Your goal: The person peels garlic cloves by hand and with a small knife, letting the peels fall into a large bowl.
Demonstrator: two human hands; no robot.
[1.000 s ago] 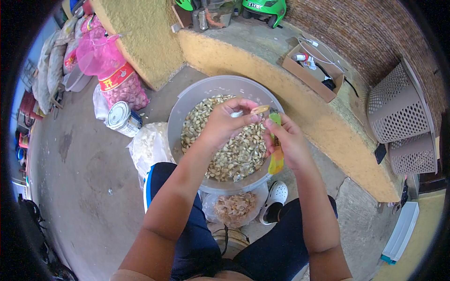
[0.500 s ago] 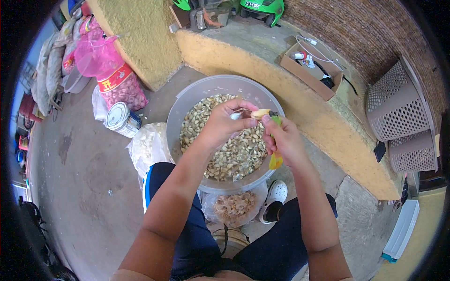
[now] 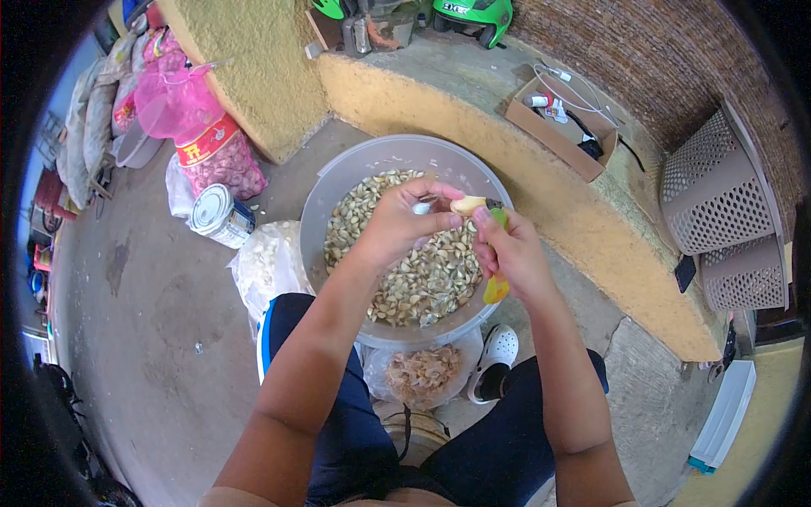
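Pale smooth garlic clove (image 3: 467,205) is up above the big round grey plastic tub (image 3: 316,228) of garlic; left hand (image 3: 397,224) pinches it, right hand (image 3: 515,253) grips a green-and-yellow-handled knife (image 3: 497,290), blade right by the clove; tiny white bit (image 3: 421,208) in the left hand too.

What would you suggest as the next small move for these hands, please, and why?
Probably a short, gentle draw of the small knife by the right hand, away from the pale clove, to lift any loose skin: the left hand pinches the clove above the tub, and the blade sits at its end, beside the right thumb.
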